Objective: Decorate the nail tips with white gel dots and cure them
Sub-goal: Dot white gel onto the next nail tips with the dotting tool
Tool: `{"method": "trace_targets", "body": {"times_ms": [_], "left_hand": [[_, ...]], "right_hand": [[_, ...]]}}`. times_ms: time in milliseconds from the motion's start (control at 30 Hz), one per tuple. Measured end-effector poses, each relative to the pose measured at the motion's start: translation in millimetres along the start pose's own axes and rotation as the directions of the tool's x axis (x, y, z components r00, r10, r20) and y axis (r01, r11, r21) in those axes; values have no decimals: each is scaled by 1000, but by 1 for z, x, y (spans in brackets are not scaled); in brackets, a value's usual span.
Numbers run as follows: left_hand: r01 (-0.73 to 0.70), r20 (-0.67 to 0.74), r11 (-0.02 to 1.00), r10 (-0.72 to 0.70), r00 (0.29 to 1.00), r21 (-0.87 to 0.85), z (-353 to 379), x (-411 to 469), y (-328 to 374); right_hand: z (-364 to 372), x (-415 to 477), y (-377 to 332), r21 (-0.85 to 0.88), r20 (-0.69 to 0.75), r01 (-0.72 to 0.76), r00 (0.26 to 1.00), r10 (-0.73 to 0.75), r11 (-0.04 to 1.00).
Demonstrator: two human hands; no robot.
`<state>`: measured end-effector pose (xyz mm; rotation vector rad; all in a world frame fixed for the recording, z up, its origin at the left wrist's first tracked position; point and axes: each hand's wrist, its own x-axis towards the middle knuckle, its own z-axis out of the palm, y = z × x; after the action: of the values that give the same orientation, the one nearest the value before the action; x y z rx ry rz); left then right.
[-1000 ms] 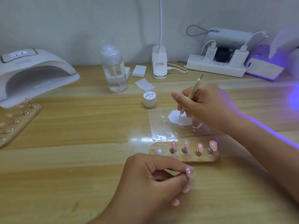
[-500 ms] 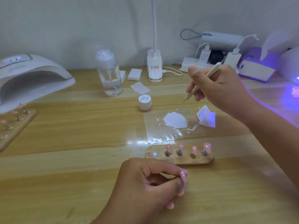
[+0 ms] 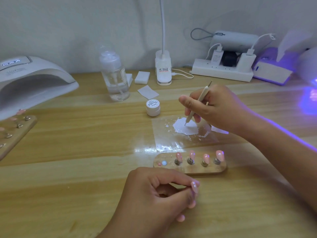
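Note:
My right hand (image 3: 217, 109) grips a dotting tool (image 3: 197, 104) like a pen, its tip touching the white gel patch (image 3: 186, 128) on a clear film (image 3: 164, 138). My left hand (image 3: 159, 198) pinches a pink nail tip (image 3: 195, 186) between thumb and forefinger near the table's front. A wooden holder (image 3: 192, 169) with several pink nail tips on metal stands lies between my hands. A small white gel jar (image 3: 153, 107), lid on, stands behind the film.
A white curing lamp (image 3: 32, 85) sits at the left, with a second wooden nail holder (image 3: 15, 133) in front of it. A clear pump bottle (image 3: 115, 74), a desk lamp base (image 3: 163, 67), white pads (image 3: 147, 91), a power strip (image 3: 223, 69) and a purple-lit device (image 3: 272, 71) line the back.
My right hand came down from its raised position and set the tool tip back in the white gel. My left hand kept holding the nail tip in place.

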<state>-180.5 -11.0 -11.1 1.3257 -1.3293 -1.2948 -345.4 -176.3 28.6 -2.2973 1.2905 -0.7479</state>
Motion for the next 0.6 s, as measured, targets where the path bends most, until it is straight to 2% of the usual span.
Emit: {"method": "trace_targets", "body": {"times_ms": [433,600], "left_hand": [[-13,12,1000,13,1000,-18,0,-1,2],[-6,7,999,7,1000,-32,1,0,1]], "right_hand": [[2,0,0,0,-16,24,1000,-24,1000],[-4,-2,-4,56,-112,50,993,-44,997]]}}
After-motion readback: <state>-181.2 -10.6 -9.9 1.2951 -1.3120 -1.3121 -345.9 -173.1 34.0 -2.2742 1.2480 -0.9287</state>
